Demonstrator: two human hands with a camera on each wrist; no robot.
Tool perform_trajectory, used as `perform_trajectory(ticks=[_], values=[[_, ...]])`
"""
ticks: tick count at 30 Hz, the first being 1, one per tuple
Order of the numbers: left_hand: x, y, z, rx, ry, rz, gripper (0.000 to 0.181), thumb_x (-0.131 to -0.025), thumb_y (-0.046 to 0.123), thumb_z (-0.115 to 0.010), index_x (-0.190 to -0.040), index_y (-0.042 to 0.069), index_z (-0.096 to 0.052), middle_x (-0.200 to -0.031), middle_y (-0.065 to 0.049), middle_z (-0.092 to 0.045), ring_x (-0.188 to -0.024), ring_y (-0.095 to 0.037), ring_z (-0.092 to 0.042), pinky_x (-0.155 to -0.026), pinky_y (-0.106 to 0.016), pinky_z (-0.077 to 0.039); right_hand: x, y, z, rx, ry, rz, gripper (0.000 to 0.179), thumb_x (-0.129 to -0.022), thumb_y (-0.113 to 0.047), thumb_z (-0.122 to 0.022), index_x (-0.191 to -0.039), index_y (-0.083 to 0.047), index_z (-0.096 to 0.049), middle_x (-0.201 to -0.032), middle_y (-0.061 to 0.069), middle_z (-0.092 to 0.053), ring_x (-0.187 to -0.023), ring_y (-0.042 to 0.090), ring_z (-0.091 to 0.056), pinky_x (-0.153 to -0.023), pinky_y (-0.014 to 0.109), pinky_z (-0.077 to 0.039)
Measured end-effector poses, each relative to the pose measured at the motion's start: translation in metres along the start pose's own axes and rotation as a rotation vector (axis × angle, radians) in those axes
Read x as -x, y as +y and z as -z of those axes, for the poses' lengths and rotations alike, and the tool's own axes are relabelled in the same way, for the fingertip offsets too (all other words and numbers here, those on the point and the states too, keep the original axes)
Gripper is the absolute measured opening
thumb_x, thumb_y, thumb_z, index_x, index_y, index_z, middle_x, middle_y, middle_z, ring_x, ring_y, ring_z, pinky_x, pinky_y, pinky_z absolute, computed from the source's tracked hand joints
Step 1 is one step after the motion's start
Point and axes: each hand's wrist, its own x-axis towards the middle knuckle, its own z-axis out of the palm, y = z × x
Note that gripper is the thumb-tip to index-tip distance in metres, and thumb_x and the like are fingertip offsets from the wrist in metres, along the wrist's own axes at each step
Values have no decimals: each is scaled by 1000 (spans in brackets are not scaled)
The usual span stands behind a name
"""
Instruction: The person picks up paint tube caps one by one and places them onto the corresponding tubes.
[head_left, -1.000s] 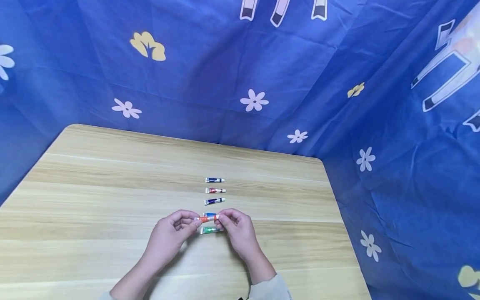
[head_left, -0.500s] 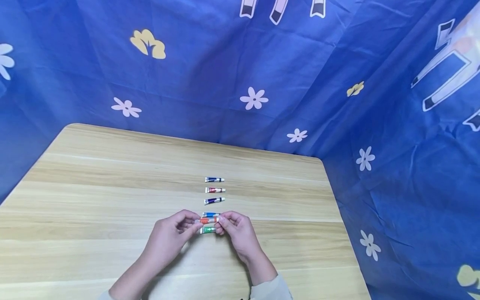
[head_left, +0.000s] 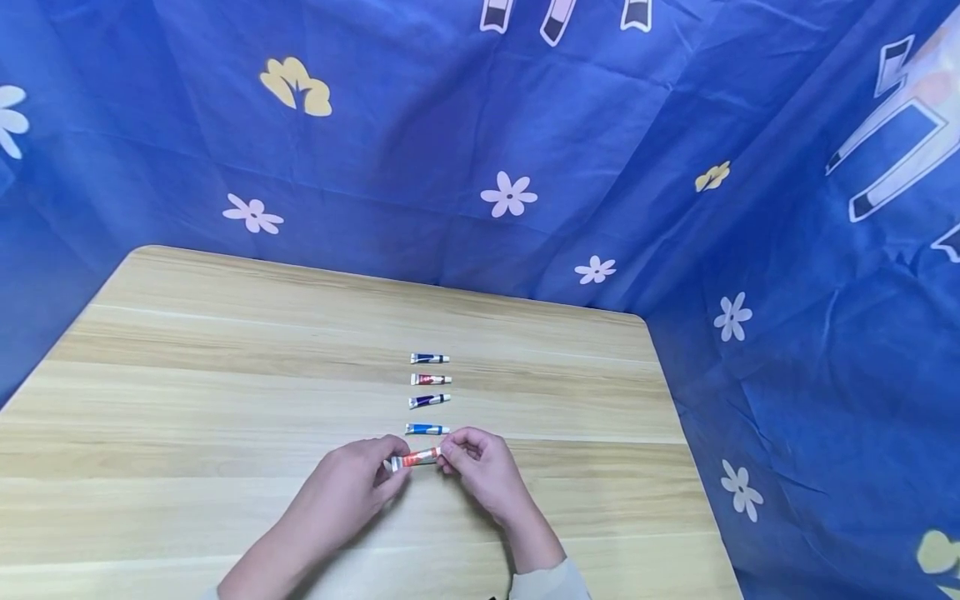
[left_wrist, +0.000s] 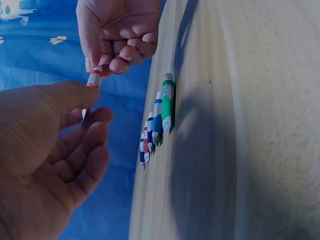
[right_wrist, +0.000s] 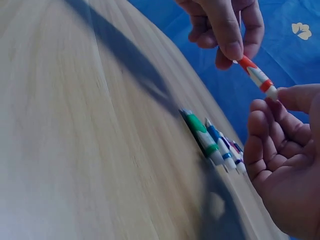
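Note:
A small orange paint tube (head_left: 418,457) is held above the table between both hands. My left hand (head_left: 341,492) pinches its flat crimped end between thumb and fingers. At the white cap end, the thumb and forefinger of my right hand (head_left: 489,477) pinch it. Under the hands a green paint tube (left_wrist: 168,102) lies on the table; in the head view it is hidden. Just beyond, a blue paint tube (head_left: 426,429) lies in the same row, followed by a purple one (head_left: 429,401), a red one (head_left: 431,379) and a dark blue one (head_left: 430,358).
The tubes lie on a light wood-grain table (head_left: 225,375), caps pointing right. A blue curtain (head_left: 420,150) printed with flowers hangs along the table's far edge and right side.
Both hands have moved toward the person with the orange tube. The blue tube has come into full view in the head view, while the green one is now covered.

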Motion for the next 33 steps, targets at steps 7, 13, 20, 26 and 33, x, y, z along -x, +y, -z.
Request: perform_trajectory(ticks=[7,13,20,26,33], values=[[5,-5,-14,39,-46,54,19,-84,19,-93,-97,24,-80,-95,15,-63,-69,6,-44,-63,-20,-44,4,0,12,95,67,74,23,-107,-16,-67,-115,4,-73,-109,32,-73,-96,21,-71,-88,26,-62],[9,-8,-26,12,-127,111,16,-85,21,-92,-95,24,-80,-89,12,-61,-69,1,-43,-65,-24,-44,5,1,15,93,102,76,21,-108,-14,-65,-116,4,-73,-110,33,-73,-96,20,-70,-87,25,-61],[14,-10,-34,-1,-161,163,15,-86,20,-91,-92,24,-77,-88,11,-61,-69,-1,-45,-65,-26,-45,5,6,13,99,97,77,20,-107,-15,-66,-116,2,-74,-110,30,-74,-97,20,-70,-87,24,-60],[15,-13,-36,-4,-164,160,18,-84,19,-92,-91,24,-76,-86,11,-59,-68,-1,-44,-62,-26,-42,5,8,11,112,77,80,21,-107,-17,-66,-116,1,-74,-109,28,-74,-96,19,-69,-86,24,-59],[13,-14,-34,-8,-188,158,24,-82,21,-94,-99,23,-77,-88,10,-62,-70,-3,-46,-65,-28,-46,4,9,10,110,79,85,21,-107,-17,-66,-115,1,-74,-108,27,-74,-95,18,-69,-84,23,-58]])
